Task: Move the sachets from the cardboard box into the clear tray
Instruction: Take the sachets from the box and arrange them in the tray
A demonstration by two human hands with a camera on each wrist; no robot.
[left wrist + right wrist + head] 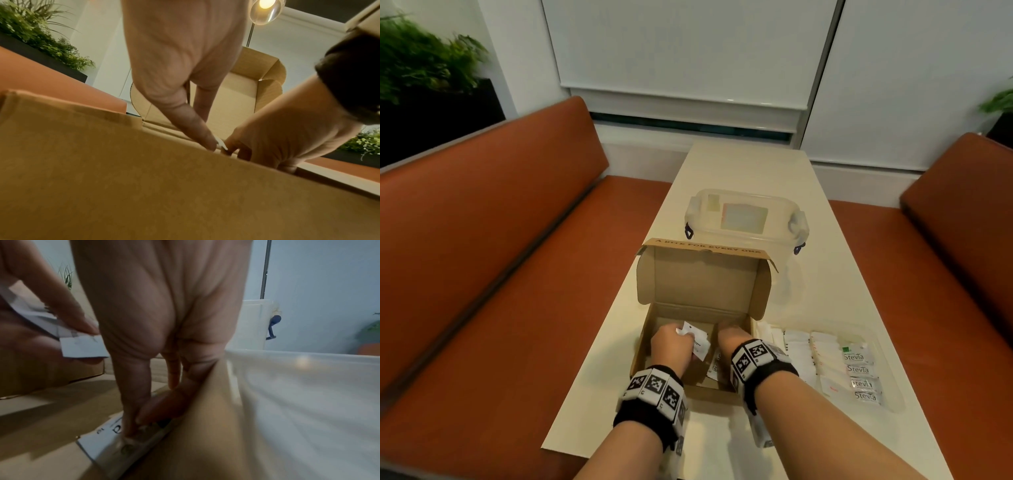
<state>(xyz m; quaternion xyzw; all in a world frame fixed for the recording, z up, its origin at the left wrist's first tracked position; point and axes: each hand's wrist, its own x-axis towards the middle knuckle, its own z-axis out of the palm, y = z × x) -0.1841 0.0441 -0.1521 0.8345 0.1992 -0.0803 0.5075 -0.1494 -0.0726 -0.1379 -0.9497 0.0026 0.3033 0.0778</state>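
A bunch of sachets is pinched by the left hand; another sachet, pinched flat against the cardboard box wall by the right hand, could be crumpled or dropped short of the clear tray.

brown cardboard box raised lid flap: "A BITE FOR EVERY ONE" | white sachets with green mark in clear plastic tray: "Stevia", four times | white paper sachet on box floor: partial print, unreadable | black-and-white square marker tags on wristbands: no text
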